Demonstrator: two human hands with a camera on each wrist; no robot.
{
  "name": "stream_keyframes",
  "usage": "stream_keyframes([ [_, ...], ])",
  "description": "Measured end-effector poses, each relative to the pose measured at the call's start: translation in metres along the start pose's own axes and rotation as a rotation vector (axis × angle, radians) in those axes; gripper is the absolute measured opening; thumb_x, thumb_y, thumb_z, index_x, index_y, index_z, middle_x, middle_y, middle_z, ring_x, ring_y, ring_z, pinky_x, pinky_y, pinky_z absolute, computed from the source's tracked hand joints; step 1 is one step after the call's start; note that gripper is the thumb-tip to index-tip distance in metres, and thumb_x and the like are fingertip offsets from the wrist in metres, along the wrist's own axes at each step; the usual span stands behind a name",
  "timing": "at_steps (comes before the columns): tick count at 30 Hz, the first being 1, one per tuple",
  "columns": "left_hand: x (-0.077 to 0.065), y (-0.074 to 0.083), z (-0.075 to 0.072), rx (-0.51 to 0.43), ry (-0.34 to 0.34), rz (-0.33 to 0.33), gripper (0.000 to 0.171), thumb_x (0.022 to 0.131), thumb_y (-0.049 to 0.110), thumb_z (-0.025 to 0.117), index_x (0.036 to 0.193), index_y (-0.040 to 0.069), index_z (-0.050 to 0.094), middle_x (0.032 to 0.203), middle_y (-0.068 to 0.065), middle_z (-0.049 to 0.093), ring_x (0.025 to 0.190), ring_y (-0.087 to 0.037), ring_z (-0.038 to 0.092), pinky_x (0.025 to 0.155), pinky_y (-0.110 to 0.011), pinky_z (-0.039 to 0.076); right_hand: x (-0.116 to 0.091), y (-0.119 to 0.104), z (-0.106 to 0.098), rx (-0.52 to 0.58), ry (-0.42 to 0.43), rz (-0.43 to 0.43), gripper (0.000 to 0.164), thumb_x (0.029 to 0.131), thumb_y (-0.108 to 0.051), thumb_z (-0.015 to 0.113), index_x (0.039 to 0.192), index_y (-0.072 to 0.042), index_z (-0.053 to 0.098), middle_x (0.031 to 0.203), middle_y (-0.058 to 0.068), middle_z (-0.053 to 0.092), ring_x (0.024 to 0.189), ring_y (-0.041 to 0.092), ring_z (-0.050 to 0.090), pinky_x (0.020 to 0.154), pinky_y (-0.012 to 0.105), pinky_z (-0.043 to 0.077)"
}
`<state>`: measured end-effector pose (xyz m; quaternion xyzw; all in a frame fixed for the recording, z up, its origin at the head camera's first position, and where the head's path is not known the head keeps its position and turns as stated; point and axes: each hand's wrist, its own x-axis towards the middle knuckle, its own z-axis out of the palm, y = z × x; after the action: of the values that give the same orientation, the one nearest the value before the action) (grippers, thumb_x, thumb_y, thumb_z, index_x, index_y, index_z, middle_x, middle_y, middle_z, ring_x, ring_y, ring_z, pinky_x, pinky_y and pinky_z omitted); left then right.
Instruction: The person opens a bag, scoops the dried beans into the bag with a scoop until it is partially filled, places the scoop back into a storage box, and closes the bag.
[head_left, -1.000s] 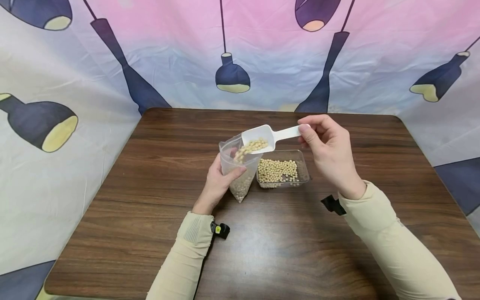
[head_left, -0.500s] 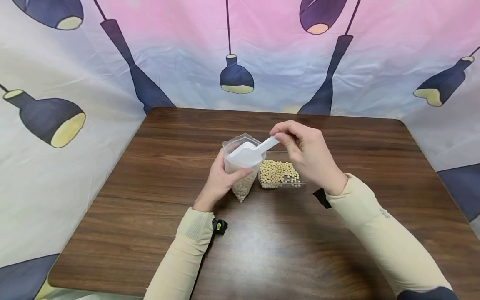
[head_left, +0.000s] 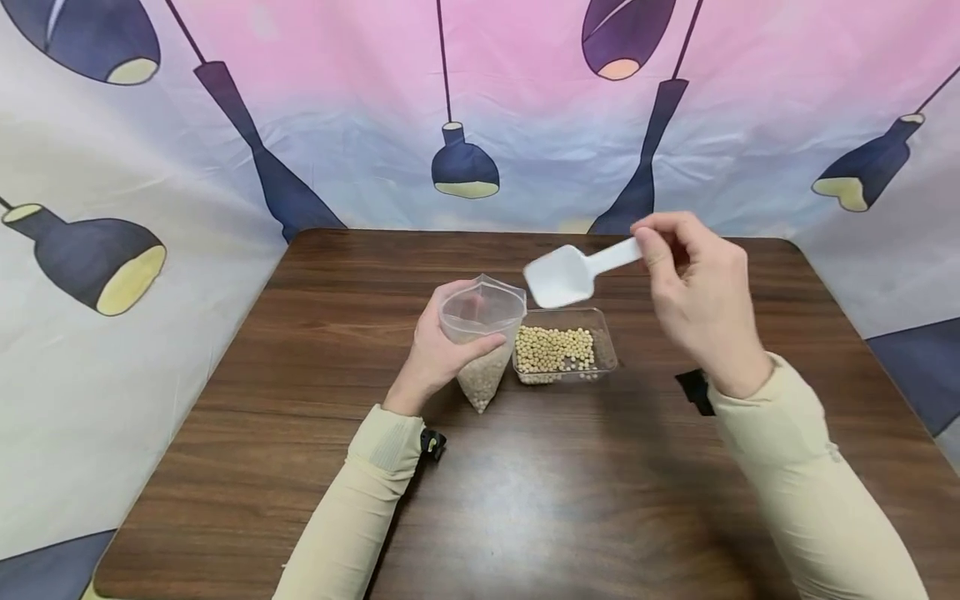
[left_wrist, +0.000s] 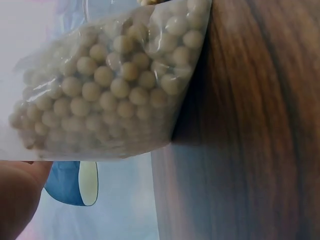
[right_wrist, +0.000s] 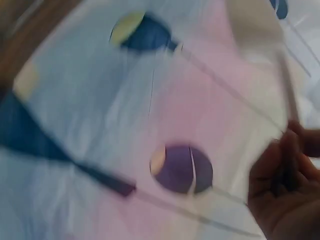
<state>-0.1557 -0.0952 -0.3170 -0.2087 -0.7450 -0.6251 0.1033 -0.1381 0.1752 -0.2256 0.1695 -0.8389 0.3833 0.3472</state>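
Observation:
My left hand (head_left: 438, 346) grips a clear plastic bag (head_left: 483, 308) round its upper part, thumb in front, its mouth spread wide. Soybeans (left_wrist: 120, 85) fill the bag's lower part, and its bottom corner is at or just above the tabletop. My right hand (head_left: 701, 296) pinches the handle end of a white plastic scoop (head_left: 561, 277), whose bowl looks bare. The scoop is up in the air, right of the bag's mouth and above a clear plastic box (head_left: 606, 340). More loose soybeans (head_left: 547, 350) lie in that box. In the right wrist view the scoop (right_wrist: 255, 25) is blurred.
Everything stands over a dark wood-grain table (head_left: 300, 350). Its far edge meets a hanging cloth backdrop (head_left: 360, 150) printed with lamps. The box sits close against the bag's right side.
The scoop tipped its soybeans into the bag, dipping inside the mouth. My right hand has since lifted it out and drawn it to the right. The left hand still holds the bag.

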Motion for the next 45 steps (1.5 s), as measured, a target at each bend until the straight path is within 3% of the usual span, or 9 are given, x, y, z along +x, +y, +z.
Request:
stream_keyframes([
  [3,0.001,0.002,-0.002,0.005,0.010,0.034,0.071,0.071,-0.002,0.083,0.132,-0.003,0.047,0.113,-0.026,0.058,0.103,-0.040,0.057,0.087,-0.037,0.048,-0.008,0.010,-0.002,-0.174,-0.120,-0.007,0.017,0.099,-0.014,0.057,0.103,-0.002,0.069,0.076,0.008,0.061,0.061,0.017,0.048,0.057,0.027,0.038],
  [6,0.000,0.002,-0.003,0.005,0.004,0.041,0.071,0.071,-0.002,0.082,0.132,-0.003,0.047,0.113,-0.026,0.058,0.103,-0.040,0.056,0.087,-0.036,0.047,-0.022,0.025,0.013,-0.260,-0.229,-0.072,0.016,0.098,-0.011,0.056,0.103,0.000,0.066,0.085,0.012,0.064,0.070,0.025,0.054,0.063,0.039,0.046],
  [11,0.000,0.000,-0.004,-0.017,-0.028,0.036,0.072,0.072,-0.001,0.081,0.135,-0.001,0.046,0.117,-0.024,0.058,0.104,-0.039,0.057,0.086,-0.035,0.048,-0.048,0.051,0.038,-0.318,-0.223,-0.254,0.010,0.096,-0.006,0.058,0.100,0.001,0.063,0.084,0.012,0.063,0.075,0.029,0.055,0.065,0.042,0.048],
  [13,0.001,-0.002,-0.004,-0.032,-0.035,0.051,0.072,0.073,-0.001,0.081,0.136,-0.001,0.046,0.118,-0.024,0.058,0.103,-0.040,0.057,0.086,-0.036,0.048,-0.052,0.058,0.042,-0.314,-0.197,-0.260,0.009,0.095,-0.005,0.059,0.100,0.001,0.064,0.085,0.012,0.064,0.075,0.029,0.055,0.065,0.042,0.047],
  [19,0.002,-0.004,-0.004,-0.042,-0.032,0.096,0.071,0.074,-0.001,0.080,0.136,-0.002,0.046,0.115,-0.025,0.060,0.103,-0.040,0.056,0.089,-0.039,0.046,-0.049,0.076,0.040,-0.221,-0.200,0.004,0.017,0.099,-0.010,0.054,0.106,0.002,0.065,0.084,0.013,0.063,0.067,0.026,0.051,0.061,0.041,0.043],
  [25,0.001,-0.004,-0.002,-0.062,-0.026,0.069,0.070,0.073,-0.003,0.080,0.136,-0.002,0.047,0.113,-0.026,0.059,0.105,-0.040,0.056,0.090,-0.035,0.046,-0.052,0.091,0.042,-0.137,-0.278,0.229,0.025,0.102,-0.019,0.050,0.109,0.000,0.066,0.069,0.009,0.054,0.053,0.020,0.043,0.050,0.032,0.035],
  [32,0.001,-0.009,0.000,-0.080,-0.021,0.077,0.071,0.073,-0.004,0.080,0.135,-0.003,0.046,0.112,-0.027,0.059,0.105,-0.040,0.055,0.090,-0.039,0.047,-0.060,0.105,0.045,-0.069,-0.348,0.352,0.026,0.101,-0.026,0.053,0.103,-0.005,0.068,0.071,0.008,0.055,0.061,0.022,0.048,0.054,0.031,0.037],
  [38,0.005,-0.033,0.002,-0.103,-0.011,0.092,0.074,0.072,-0.005,0.081,0.138,0.005,0.048,0.114,-0.022,0.060,0.106,-0.036,0.056,0.091,-0.041,0.047,-0.068,0.113,0.048,0.083,-0.464,0.456,0.027,0.099,-0.028,0.057,0.105,-0.004,0.069,0.073,0.012,0.059,0.059,0.016,0.049,0.051,0.027,0.039],
  [45,0.007,-0.041,0.001,-0.114,0.012,0.104,0.072,0.074,0.004,0.083,0.137,0.015,0.051,0.113,-0.014,0.062,0.107,-0.026,0.057,0.091,-0.036,0.048,-0.070,0.114,0.057,0.291,-0.456,0.611,0.028,0.098,-0.020,0.060,0.107,0.005,0.067,0.071,0.009,0.058,0.060,0.011,0.052,0.055,0.025,0.047],
])
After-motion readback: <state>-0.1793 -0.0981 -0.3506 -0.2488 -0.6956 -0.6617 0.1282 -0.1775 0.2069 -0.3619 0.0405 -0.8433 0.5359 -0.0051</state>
